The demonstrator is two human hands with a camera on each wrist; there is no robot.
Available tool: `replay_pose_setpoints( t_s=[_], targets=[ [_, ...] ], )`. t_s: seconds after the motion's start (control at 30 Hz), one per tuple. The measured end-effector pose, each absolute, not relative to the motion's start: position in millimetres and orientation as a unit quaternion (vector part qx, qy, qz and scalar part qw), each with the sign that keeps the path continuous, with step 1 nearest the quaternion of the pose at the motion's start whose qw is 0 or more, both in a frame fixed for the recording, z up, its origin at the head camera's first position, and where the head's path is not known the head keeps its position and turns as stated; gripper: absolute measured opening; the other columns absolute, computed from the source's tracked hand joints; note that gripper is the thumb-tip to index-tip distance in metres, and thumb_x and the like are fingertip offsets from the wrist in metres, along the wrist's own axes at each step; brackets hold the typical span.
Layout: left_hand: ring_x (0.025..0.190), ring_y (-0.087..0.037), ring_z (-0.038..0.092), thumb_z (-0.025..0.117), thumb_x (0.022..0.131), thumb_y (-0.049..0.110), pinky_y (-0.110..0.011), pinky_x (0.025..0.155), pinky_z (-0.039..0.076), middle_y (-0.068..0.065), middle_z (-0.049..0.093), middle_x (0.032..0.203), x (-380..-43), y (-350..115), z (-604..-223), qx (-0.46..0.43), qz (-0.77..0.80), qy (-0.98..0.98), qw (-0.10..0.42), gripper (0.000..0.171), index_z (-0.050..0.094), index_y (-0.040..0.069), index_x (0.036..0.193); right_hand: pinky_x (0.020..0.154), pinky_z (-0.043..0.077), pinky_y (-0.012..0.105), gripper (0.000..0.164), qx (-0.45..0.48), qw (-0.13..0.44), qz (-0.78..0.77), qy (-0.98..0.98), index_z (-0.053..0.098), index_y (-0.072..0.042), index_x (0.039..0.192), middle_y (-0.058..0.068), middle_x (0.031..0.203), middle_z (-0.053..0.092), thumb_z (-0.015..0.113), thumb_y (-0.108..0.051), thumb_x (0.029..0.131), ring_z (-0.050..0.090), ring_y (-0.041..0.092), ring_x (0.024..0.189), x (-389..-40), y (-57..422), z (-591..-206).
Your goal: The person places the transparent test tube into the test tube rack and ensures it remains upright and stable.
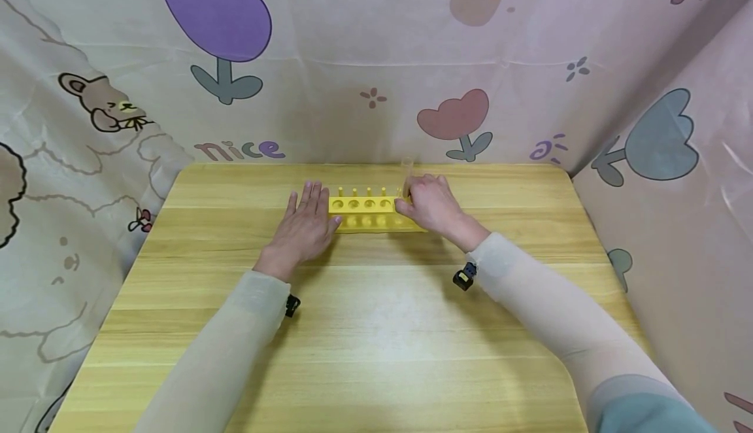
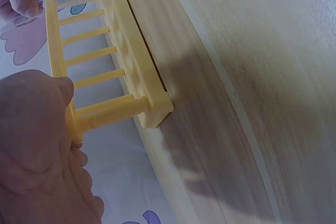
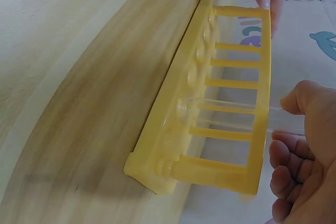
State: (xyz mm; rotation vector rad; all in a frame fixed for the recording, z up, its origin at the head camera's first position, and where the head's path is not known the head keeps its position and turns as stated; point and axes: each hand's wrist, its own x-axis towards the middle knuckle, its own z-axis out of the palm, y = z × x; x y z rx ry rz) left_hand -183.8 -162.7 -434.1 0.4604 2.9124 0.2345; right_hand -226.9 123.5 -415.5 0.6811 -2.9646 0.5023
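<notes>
A yellow test tube rack stands lengthwise on the table, with a row of holes in its top plate and a row of pegs behind. My left hand steadies its left end, fingers straight and thumb against the top plate. At the right part of the rack, my right hand pinches a clear test tube between thumb and fingers. The tube passes down through the top plate, its lower end at the base. Its upper part rises above the hand.
The wooden table extends in front of the rack and to both sides. Behind its far edge hangs a printed cloth, with more cloth at left and right. A small black device is strapped to the right wrist.
</notes>
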Motion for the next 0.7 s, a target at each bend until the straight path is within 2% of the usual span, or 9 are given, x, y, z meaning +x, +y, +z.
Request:
replay_pose_setpoints(
  t_s=[0.43,0.7],
  targets=[
    [0.163,-0.036,-0.011,0.026,0.115,0.045,-0.058,0.133,-0.004,-0.022,-0.01,0.174,-184.3,-162.5,-434.9,0.152,0.08,0.981,0.091,0.075,-0.002,-0.002,0.167,0.08,0.039,0.042,0.026,0.221,0.032,0.166,-0.96,0.065,-0.01,0.089,0.005,0.084,0.069,0.065,-0.035,0.097,0.063,0.03,0.092,-226.2,124.2,-419.0],
    [0.162,-0.035,-0.014,0.026,0.115,0.045,-0.056,0.132,-0.011,-0.021,-0.012,0.174,-184.4,-162.8,-434.7,0.151,0.09,0.98,0.099,0.076,-0.003,-0.002,0.167,0.082,0.04,0.041,0.032,0.216,0.029,0.173,-0.961,0.066,-0.011,0.089,0.003,0.085,0.069,0.068,-0.042,0.098,0.062,0.028,0.092,-226.2,126.1,-419.8]
  ],
)
